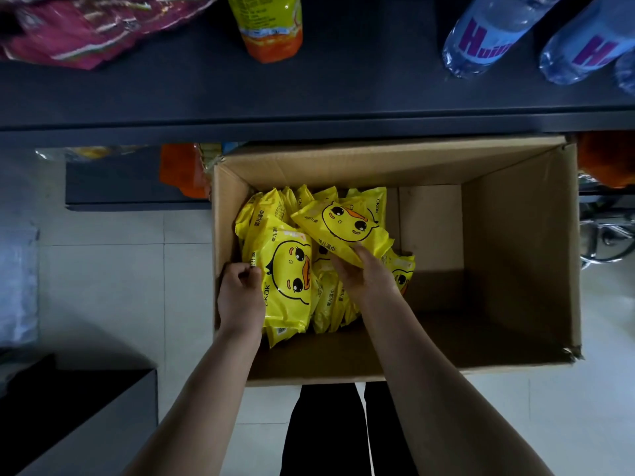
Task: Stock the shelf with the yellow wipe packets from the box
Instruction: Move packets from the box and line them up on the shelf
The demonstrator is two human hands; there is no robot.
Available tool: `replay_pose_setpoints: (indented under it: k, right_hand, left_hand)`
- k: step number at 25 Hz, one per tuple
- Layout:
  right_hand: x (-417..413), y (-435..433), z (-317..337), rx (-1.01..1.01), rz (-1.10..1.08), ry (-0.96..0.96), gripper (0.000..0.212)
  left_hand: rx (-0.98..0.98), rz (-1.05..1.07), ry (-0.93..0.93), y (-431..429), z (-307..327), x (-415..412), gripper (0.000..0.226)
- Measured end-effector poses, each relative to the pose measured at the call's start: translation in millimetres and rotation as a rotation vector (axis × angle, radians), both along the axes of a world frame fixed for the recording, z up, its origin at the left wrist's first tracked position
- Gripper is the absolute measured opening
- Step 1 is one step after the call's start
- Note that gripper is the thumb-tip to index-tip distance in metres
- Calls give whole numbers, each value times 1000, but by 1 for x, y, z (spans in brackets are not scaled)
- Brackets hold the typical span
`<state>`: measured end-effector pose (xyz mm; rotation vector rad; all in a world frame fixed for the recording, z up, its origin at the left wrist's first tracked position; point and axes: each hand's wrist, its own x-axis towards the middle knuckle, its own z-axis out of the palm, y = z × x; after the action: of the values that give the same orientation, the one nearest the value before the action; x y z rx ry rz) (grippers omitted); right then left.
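An open cardboard box (515, 242) stands on the floor below the dark shelf (343, 97). Several yellow wipe packets with a duck face fill its left half. My left hand (240, 293) pinches the left edge of one packet (288, 280) that faces up. My right hand (364, 273) grips the lower edge of another packet (343, 221), which is lifted and tilted above the pile. More packets (333, 304) lie underneath, partly hidden by my right hand.
On the shelf stand a pink bag (86, 29), an orange-yellow pack (271, 25) and two blue water bottles (488, 36). A lower shelf (130, 187) holds orange packs (182, 170). A dark block (68, 417) sits at lower left on the tiled floor.
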<state>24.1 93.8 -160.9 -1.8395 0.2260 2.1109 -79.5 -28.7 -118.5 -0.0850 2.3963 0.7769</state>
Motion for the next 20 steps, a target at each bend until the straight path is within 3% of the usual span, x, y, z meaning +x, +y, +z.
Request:
replay_pose_setpoints:
  k: [4, 7, 13, 20]
  right_hand:
    - [-12, -8, -3, 82, 24, -65, 72]
    - [-10, -5, -3, 144, 30, -136, 76]
    - [34, 19, 29, 220, 124, -168, 25]
    - [66, 47, 144, 531, 246, -141, 8]
  left_hand:
    - [0, -28, 26, 1, 2, -4, 28]
    - [15, -54, 53, 0, 4, -6, 26]
    - [70, -90, 96, -7, 24, -7, 24]
    - [106, -185, 211, 3, 126, -5, 23]
